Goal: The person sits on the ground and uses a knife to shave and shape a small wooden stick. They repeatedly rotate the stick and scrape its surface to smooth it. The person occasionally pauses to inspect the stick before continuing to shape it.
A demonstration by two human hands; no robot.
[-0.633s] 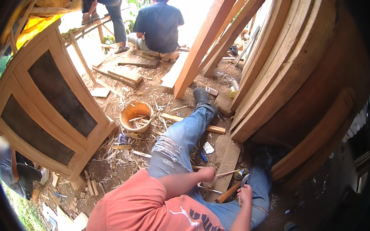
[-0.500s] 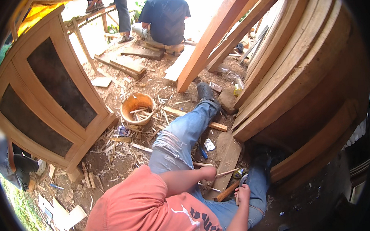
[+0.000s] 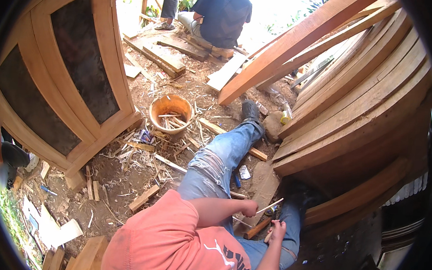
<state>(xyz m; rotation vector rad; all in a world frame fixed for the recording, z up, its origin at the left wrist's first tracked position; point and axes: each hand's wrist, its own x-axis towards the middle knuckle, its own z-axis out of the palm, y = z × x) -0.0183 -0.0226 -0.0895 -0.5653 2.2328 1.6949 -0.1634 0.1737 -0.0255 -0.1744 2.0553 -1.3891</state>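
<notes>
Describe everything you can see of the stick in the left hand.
The stick is thin, straight and pale, and looks like bare wood. The left hand closes around its near end, hiding it. The rest slants up and rightward in the view, its far tip close to the right leg; whether they touch is unclear.

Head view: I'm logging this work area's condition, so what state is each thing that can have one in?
Thin pale wooden stick, held in the left hand
Right hand, fingers curled, grip unclear
Round orange-tan bucket, upright, open-topped, partly filled with wooden pieces
Faded blue denim jeans, ripped at one knee
Brown wooden frame with dark panels, standing
Long reddish-brown wooden beam, slanting
</notes>
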